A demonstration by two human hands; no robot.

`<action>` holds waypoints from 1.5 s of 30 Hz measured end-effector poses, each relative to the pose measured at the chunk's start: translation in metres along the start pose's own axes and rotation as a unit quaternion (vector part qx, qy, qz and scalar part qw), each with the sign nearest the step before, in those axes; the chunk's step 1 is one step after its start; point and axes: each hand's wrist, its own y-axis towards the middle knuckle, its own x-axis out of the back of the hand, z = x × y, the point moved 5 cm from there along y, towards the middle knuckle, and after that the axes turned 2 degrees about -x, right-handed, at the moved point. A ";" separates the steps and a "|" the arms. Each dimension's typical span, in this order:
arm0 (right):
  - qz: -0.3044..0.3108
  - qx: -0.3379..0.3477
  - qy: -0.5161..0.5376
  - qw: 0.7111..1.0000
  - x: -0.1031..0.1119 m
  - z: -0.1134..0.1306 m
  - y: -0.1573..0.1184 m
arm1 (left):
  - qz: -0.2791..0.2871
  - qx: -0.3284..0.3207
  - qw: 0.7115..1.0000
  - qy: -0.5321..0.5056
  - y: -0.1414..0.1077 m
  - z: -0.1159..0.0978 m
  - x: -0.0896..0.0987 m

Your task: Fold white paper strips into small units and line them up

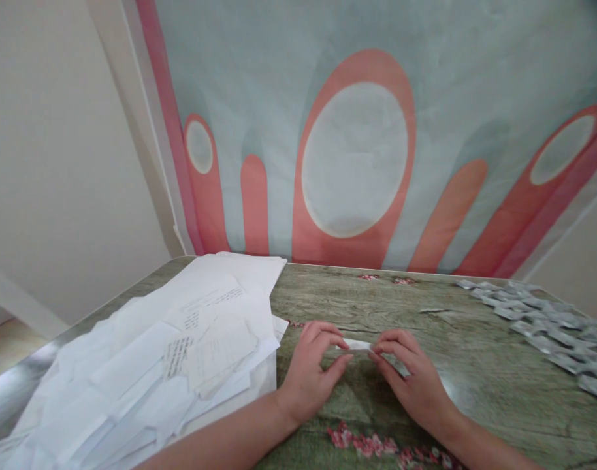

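Observation:
A small folded strip of white paper (358, 344) spans the gap between my two hands, just above the table's wood-grain top. Its left end lies at the fingertips of my left hand (318, 362), with the thumb curled in below. My right hand (409, 365) pinches the other end between thumb and fingers. The fingers cover both ends, so the exact shape of the folds is hidden. To the left of my left hand lies a large heap of loose white paper sheets (230, 287), some with printed text.
Rows of folded grey-white paper pieces (538, 320) lie along the right side of the wood-patterned table (322, 294). Pink flower prints (362, 440) decorate its surface. Behind the far edge stands a wall covering (274, 85) with red shapes; a pale wall rises at left.

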 end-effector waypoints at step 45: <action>0.030 -0.065 0.094 0.993 0.000 0.003 0.001 | -0.045 -0.002 0.995 0.090 0.002 0.004 0.007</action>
